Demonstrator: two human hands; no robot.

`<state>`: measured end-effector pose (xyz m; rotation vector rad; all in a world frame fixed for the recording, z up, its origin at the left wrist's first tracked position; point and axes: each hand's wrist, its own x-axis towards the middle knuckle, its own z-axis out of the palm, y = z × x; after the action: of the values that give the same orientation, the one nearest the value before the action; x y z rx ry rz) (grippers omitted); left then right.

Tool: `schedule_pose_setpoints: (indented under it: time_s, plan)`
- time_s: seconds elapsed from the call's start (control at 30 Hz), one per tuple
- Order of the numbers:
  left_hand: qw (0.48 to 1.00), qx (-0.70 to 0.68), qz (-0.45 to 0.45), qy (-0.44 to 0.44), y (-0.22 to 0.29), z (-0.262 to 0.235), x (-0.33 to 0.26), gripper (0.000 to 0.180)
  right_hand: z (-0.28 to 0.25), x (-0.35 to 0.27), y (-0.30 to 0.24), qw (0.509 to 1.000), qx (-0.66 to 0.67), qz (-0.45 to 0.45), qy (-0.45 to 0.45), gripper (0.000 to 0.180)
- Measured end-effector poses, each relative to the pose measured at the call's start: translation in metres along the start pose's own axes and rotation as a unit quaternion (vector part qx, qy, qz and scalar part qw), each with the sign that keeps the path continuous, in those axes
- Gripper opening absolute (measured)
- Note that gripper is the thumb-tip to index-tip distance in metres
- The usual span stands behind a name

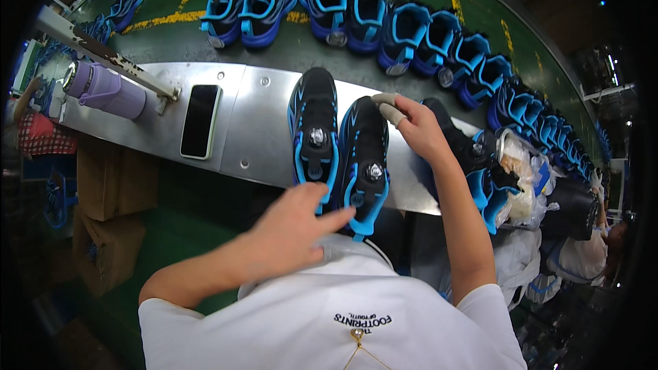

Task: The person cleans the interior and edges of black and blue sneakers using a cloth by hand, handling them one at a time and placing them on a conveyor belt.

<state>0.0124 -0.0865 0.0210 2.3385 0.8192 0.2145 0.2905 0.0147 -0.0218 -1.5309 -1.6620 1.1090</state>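
Note:
Two black sneakers with blue trim lie side by side on the metal ledge, toes pointing away from me: a left shoe (317, 106) and a right shoe (364, 136). Each has a round clear dial on its tongue. My left hand (284, 223) is over their heel ends, slightly blurred, fingers spread; one finger reaches to each shoe opening. Pale covers sit on fingertips of my right hand (419, 127), which is at the right shoe's toe with fingers extended and no grip visible. Another black shoe (456, 137) is partly hidden behind my right forearm.
A curved row of similar shoes (404, 34) stands on the green surface (171, 38) beyond the metal ledge (264, 109). Left of the pair are a phone (202, 122), a purple bottle (110, 90) and a metal bar (110, 55). A bin of plastic bags (524, 171) stands right; cardboard boxes (113, 178) lie lower left.

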Motion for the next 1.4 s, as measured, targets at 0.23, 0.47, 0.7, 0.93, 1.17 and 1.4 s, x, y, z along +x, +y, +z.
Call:
schedule_pose_setpoints:
  time_s: [0.23,0.47,0.7,0.93,1.17,1.4]
  plan:
    - [0.998,0.035,0.045,0.006,-0.03,0.024,0.065,0.036,-0.009,0.049,-0.036,0.999,-0.027,-0.043,0.015,0.03]
    - [0.996,0.071,0.06,0.011,-0.082,-0.001,0.027,0.035,-0.026,0.125,-0.077,0.958,-0.272,-0.088,0.034,0.055]
    - [0.992,0.064,0.085,0.061,-0.084,0.011,0.038,0.034,0.037,0.236,-0.046,0.916,-0.4,0.032,0.011,0.068]
    - [0.995,0.058,0.077,0.011,-0.086,-0.004,0.045,0.032,0.106,0.253,-0.061,0.969,-0.234,-0.08,0.003,0.056]
    - [0.982,0.084,0.161,0.045,-0.133,-0.081,0.093,0.03,-0.048,0.196,-0.141,0.994,-0.052,-0.053,0.076,0.031]
    - [0.908,0.27,0.03,0.32,-0.217,-0.152,0.151,0.045,-0.113,0.072,-0.15,0.975,-0.015,-0.195,0.108,0.024]
